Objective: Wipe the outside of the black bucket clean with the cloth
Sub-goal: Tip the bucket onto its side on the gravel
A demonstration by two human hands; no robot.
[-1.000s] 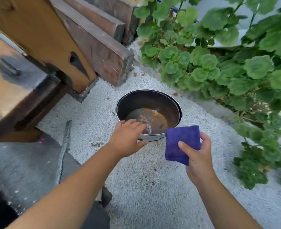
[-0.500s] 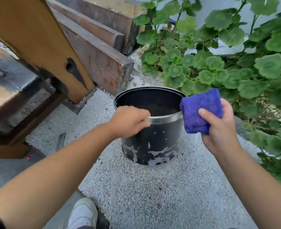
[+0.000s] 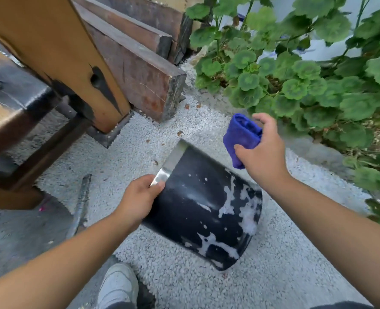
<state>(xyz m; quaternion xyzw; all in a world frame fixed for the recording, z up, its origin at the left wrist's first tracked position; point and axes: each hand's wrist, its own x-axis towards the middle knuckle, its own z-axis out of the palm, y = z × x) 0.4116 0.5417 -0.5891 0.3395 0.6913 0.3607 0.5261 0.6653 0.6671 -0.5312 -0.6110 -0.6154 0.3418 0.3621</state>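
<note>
The black bucket is tipped over in the air, its silver rim pointing up-left and its base toward me. White splatter marks cover the lower part of its side. My left hand grips the silver rim at the bucket's left edge. My right hand holds a folded blue cloth just above the bucket's upper right side; whether the cloth touches the bucket I cannot tell. The bucket's inside is hidden.
Pale gravel covers the ground. Brown wooden beams and a slanted wooden board stand at the back left. A leafy green plant fills the right. My white shoe is below the bucket; a dark strip lies left.
The bucket stood upright on the gravel; my left hand has since lifted and tipped it by the rim, so its outer side faces me. My right hand with the cloth stayed near its right side.
</note>
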